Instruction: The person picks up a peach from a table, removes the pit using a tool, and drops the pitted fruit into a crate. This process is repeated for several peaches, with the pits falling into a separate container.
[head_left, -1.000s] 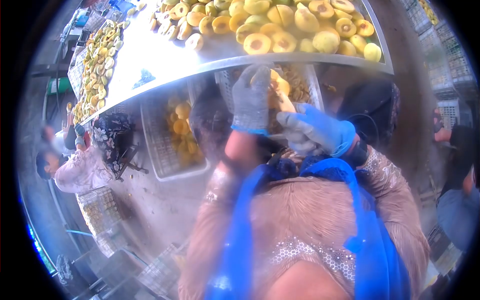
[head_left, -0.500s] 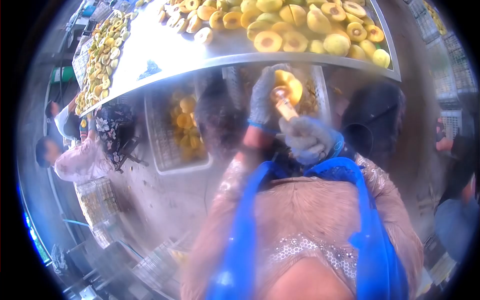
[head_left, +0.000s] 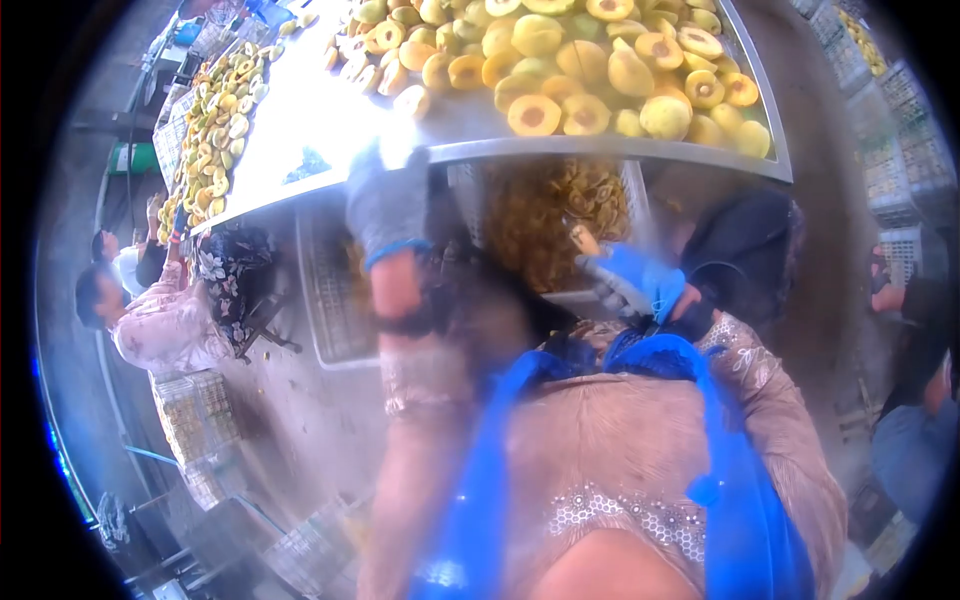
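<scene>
My right hand [head_left: 632, 280], in a grey glove with a blue band, is closed around a wooden-handled pitting tool [head_left: 585, 238]. The tool's metal end points up and left, over a crate of fruit scraps [head_left: 545, 215]. My left hand [head_left: 388, 200], gloved in grey too, is at the near rim of the metal table [head_left: 460, 150]; motion and glare smear its fingers, so what they hold, if anything, is not visible. Halved yellow peaches [head_left: 535, 115] lie heaped on the table beyond, several with brown pit hollows showing.
Under the table on the left stands a white crate [head_left: 335, 320], partly hidden by my left arm. More cut fruit [head_left: 215, 130] lies at the table's far left, where a person in pink [head_left: 170, 325] sits. Stacked crates [head_left: 885, 150] line the right side.
My left hand has moved left to the table rim, away from the tool; the peach it held is no longer visible. My right hand has lowered slightly with the tool.
</scene>
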